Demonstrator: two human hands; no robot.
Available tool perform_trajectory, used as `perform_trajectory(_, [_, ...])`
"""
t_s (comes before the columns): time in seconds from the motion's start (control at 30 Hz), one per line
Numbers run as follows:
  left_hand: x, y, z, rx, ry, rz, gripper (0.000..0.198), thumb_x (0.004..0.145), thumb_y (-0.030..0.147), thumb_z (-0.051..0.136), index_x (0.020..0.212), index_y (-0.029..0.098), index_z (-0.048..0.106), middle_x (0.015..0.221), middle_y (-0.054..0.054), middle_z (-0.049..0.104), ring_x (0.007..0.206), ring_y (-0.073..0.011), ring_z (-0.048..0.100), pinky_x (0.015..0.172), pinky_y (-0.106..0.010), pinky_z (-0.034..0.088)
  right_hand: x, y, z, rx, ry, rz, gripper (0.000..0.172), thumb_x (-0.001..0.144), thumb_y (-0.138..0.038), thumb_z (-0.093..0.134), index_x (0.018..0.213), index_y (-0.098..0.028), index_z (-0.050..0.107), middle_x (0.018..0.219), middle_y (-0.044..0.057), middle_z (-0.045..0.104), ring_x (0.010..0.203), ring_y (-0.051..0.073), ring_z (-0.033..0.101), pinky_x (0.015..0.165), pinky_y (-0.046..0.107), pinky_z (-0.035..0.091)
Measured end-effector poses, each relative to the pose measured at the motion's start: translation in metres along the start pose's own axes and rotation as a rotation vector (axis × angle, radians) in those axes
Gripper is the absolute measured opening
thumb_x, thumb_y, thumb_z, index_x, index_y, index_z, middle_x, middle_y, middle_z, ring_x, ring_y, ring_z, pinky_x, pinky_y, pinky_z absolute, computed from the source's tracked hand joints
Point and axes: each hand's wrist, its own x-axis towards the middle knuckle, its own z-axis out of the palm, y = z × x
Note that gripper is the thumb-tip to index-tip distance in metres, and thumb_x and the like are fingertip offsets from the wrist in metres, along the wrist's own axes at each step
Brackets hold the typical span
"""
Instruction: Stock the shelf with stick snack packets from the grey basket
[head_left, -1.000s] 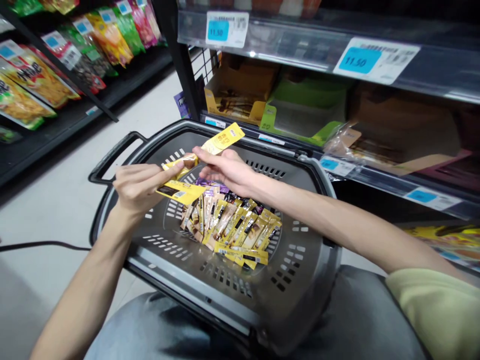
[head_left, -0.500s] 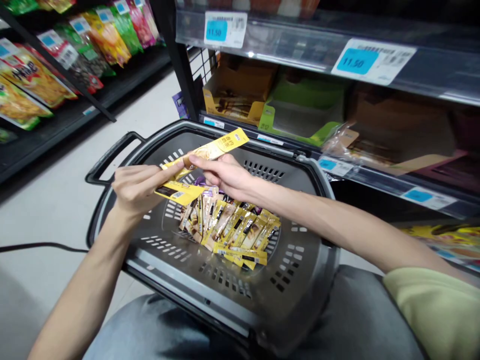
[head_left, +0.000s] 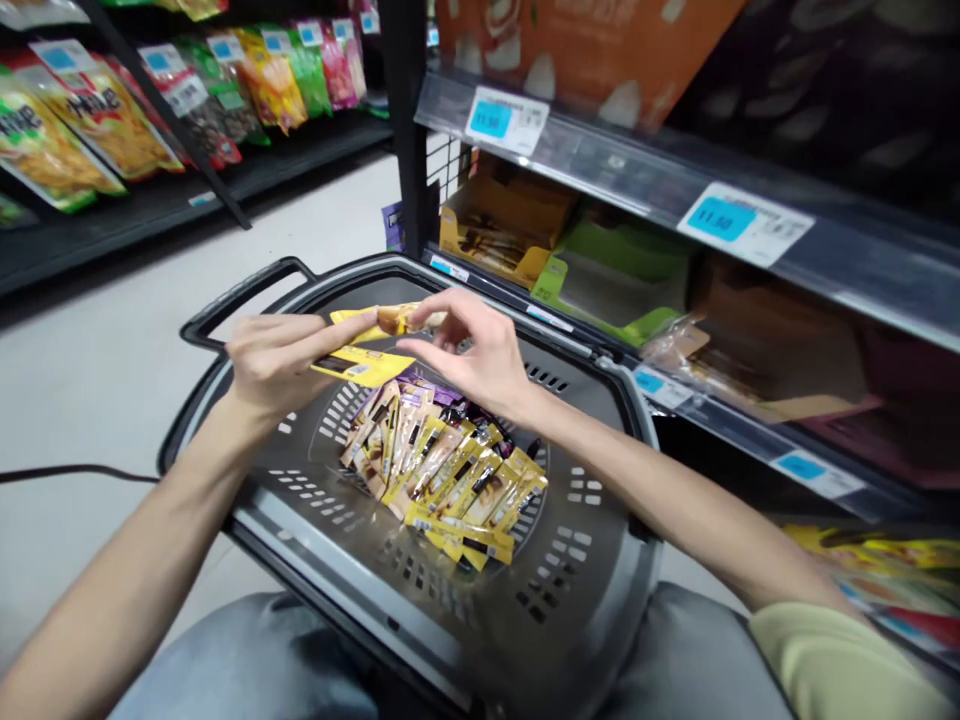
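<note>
Here the left hand (head_left: 274,360) pinches two yellow packets (head_left: 369,366) above the basket (head_left: 600,570). The right hand (head_left: 484,358) holds nothing, its fingers (head_left: 448,303) spread just beside the top packet's end.

Shelf unit, right side: black upright post (head_left: 409,130); two blue price tags (head_left: 745,222) on the upper rail, the nearer reading 11.50.
Shelf below: yellow display carton (head_left: 502,215), green display carton (head_left: 615,270) just beside it, brown carton (head_left: 780,340) further right.
Upper shelf: orange carton (head_left: 600,50).
Opposite shelving, left: hanging snack bags (head_left: 97,110), mixed colours.
Pale floor (head_left: 97,330): one black cable (head_left: 67,470).
</note>
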Motion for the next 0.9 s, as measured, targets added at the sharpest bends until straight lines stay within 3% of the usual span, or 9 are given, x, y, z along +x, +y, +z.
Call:
perform_trajectory(0.07, [-0.001, 0.0, 0.001, 0.007, -0.004, 0.001, 0.04, 0.091, 0.029, 0.071, 0.13, 0.027, 0.067, 0.049, 0.007, 0.049, 0.042, -0.0056, 0.037, 0.042, -0.023, 0.028, 0.006, 0.007, -0.012, -0.175, -0.056, -0.114, 0.034, 0.089, -0.04, 0.07, 0.12, -0.027, 0.066, 0.137, 0.007, 0.061, 0.088, 0.018, 0.066, 0.086, 0.037, 0.056])
perform_trajectory(0.13, [-0.002, 0.0, 0.001, 0.017, 0.005, 0.007, 0.039, 0.093, 0.026, 0.066, 0.132, 0.03, 0.066, 0.05, 0.007, 0.052, 0.043, -0.0066, 0.039, 0.043, -0.023, 0.029, 0.012, 0.017, -0.023, -0.312, -0.161, -0.199, 0.039, 0.095, -0.038, 0.062, 0.132, -0.026, 0.061, 0.145, 0.009, 0.055, 0.104, 0.023, 0.066, 0.094, 0.04, 0.055])
perform_trajectory(0.2, [-0.003, 0.0, 0.001, 0.02, -0.033, -0.034, 0.032, 0.096, 0.029, 0.059, 0.127, 0.032, 0.069, 0.05, 0.005, 0.054, 0.042, -0.0078, 0.042, 0.043, -0.024, 0.03, 0.018, 0.026, -0.031, -0.416, -0.268, -0.247, 0.038, 0.1, -0.035, 0.053, 0.137, -0.025, 0.057, 0.143, 0.01, 0.058, 0.116, 0.025, 0.063, 0.099, 0.042, 0.053])
perform_trajectory(0.37, [-0.004, 0.001, -0.002, -0.059, -0.282, -0.243, 0.034, 0.096, 0.032, 0.047, 0.111, 0.035, 0.078, 0.047, 0.001, 0.053, 0.041, -0.011, 0.049, 0.042, -0.025, 0.036, 0.035, 0.03, -0.035, -0.637, -0.387, -0.322, 0.043, 0.102, -0.026, 0.047, 0.145, -0.024, 0.05, 0.142, 0.012, 0.058, 0.127, 0.025, 0.059, 0.101, 0.039, 0.053])
perform_trajectory(0.5, [-0.006, 0.0, 0.0, -0.068, -0.24, -0.252, 0.036, 0.093, 0.029, 0.053, 0.123, 0.038, 0.072, 0.053, 0.002, 0.064, 0.049, -0.0117, 0.06, 0.048, -0.022, 0.046, 0.06, 0.024, -0.03, -0.84, -0.449, -0.392, 0.04, 0.1, -0.02, 0.046, 0.14, -0.024, 0.054, 0.14, 0.011, 0.057, 0.121, 0.024, 0.062, 0.097, 0.037, 0.054])
perform_trajectory(0.7, [-0.012, -0.002, 0.005, -0.096, -0.057, -0.281, 0.039, 0.087, 0.024, 0.065, 0.124, 0.034, 0.071, 0.076, 0.003, 0.077, 0.061, -0.0144, 0.072, 0.057, -0.025, 0.055, 0.103, 0.043, -0.041, -1.078, -0.283, -0.359, 0.033, 0.102, -0.019, 0.04, 0.129, -0.02, 0.058, 0.143, 0.013, 0.054, 0.109, 0.024, 0.066, 0.089, 0.037, 0.056])
perform_trajectory(0.9, [-0.013, -0.005, 0.002, -0.098, -0.135, -0.23, 0.035, 0.085, 0.024, 0.068, 0.119, 0.029, 0.073, 0.074, 0.003, 0.078, 0.063, -0.0141, 0.074, 0.056, -0.023, 0.054, 0.13, 0.06, -0.057, -1.05, -0.046, -0.296, 0.041, 0.099, -0.013, 0.037, 0.136, -0.02, 0.054, 0.152, 0.011, 0.048, 0.123, 0.025, 0.061, 0.097, 0.04, 0.054])
